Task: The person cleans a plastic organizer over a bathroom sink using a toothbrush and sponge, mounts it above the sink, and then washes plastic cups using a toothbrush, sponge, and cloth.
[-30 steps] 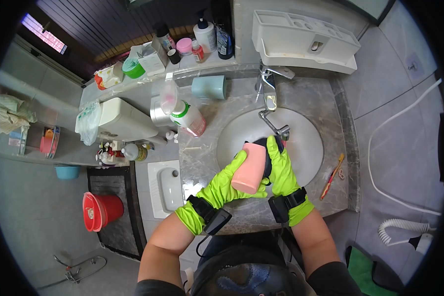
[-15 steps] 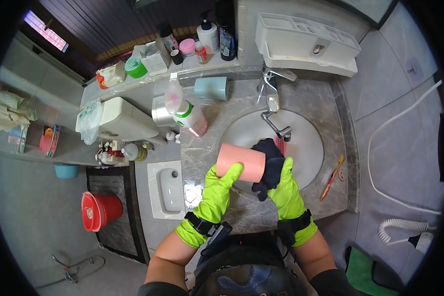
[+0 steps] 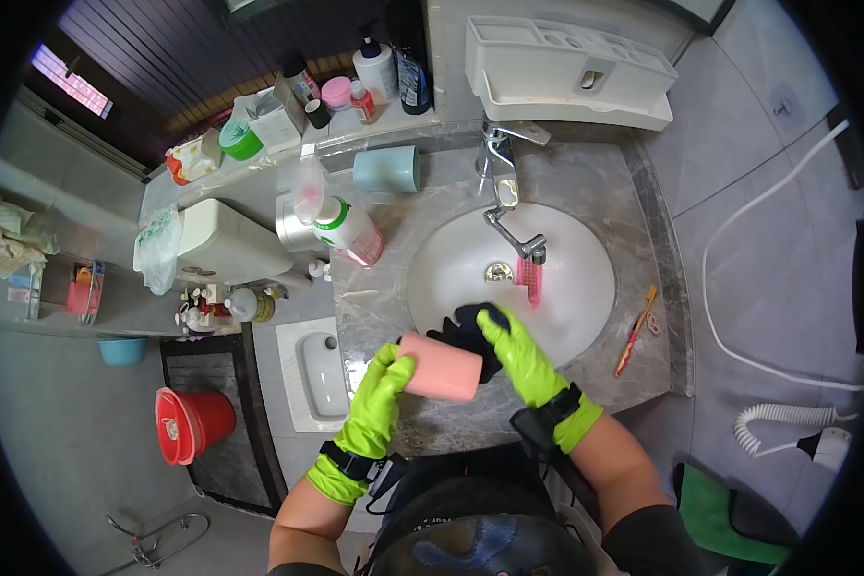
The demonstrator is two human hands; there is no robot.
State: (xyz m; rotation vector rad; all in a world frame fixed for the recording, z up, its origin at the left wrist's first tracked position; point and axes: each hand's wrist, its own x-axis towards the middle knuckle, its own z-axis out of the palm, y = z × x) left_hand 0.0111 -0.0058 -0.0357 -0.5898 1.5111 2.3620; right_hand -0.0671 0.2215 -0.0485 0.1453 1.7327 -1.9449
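Observation:
A pink cup lies tilted on its side in the grip of my left hand, which wears a lime-green rubber glove. My right hand, gloved the same way, grips a dark cloth against the far side and mouth end of the cup. Both are held over the near rim of the white oval sink. Part of the cloth is hidden behind the cup. Inside the basin, a pink gridded piece rests below the chrome faucet.
On the grey marble counter are a blue cup, a spray bottle and a toothbrush. A white holder hangs behind the faucet. Toiletries line the back ledge. A red bucket stands on the floor at left.
Both hands have moved left and toward my body with the cup and cloth. The cup has tilted, and more of the basin and its drain now shows.

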